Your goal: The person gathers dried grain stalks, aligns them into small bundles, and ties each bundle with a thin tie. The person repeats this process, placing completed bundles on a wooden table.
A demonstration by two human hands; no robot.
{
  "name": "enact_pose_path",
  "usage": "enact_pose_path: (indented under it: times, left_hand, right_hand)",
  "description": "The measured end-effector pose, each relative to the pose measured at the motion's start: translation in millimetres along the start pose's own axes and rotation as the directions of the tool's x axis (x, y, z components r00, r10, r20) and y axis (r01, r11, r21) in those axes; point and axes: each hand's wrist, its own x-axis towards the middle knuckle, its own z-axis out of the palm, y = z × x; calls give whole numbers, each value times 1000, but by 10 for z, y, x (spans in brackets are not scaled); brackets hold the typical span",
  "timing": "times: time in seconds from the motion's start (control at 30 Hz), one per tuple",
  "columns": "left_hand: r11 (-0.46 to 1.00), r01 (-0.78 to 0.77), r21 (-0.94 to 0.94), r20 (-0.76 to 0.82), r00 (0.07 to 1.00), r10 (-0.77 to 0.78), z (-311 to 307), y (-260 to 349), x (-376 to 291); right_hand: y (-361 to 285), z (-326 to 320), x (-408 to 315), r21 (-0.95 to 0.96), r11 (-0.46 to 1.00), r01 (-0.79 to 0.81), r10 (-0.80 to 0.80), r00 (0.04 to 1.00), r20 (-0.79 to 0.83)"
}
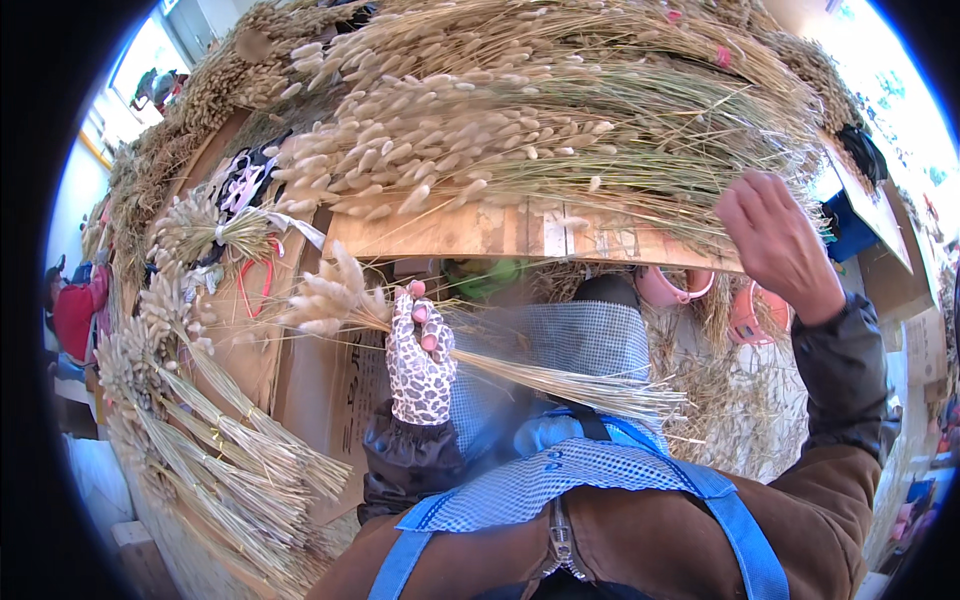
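Observation:
Dried bunny-tail grass lies heaped on a wooden board [442, 232] across the front, its fluffy heads to the left and its stems to the right. My left hand [422, 356], in a leopard-print glove with bare fingertips, is closed around a small bunch of bunny-tail grass [570, 381]. That bunch's heads point left and its stems run right over my lap. Bare, my right hand [776, 244] is raised by the board's right end, close to the stems of the heap; its fingers are curled, and whether they hold a stem cannot be told.
Several tied bunches of grass [247, 465] lie at the left. A red wire-like loop [256, 287] and a white strip [296, 227] are near the board's left end. Pink baskets [757, 311] hang or stand below its right part, above straw on the floor. A person in red [79, 311] is far left.

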Motion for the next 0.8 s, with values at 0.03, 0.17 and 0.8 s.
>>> enact_pose_path:
  times: [0.03,0.17,0.8]
  left_hand:
    - [1000,5,8,2,1000,-5,2,-2,1]
    - [1000,25,14,-3,1000,-25,5,-28,4]
    - [984,70,165,32,997,-77,279,-85,-120]
  right_hand:
    - [-30,-82,-86,-22,999,-26,27,999,37]
    - [-473,-129,-605,58,982,-178,123,847,518]
    - [-1460,928,-1702,351,872,-342,38,761,648]
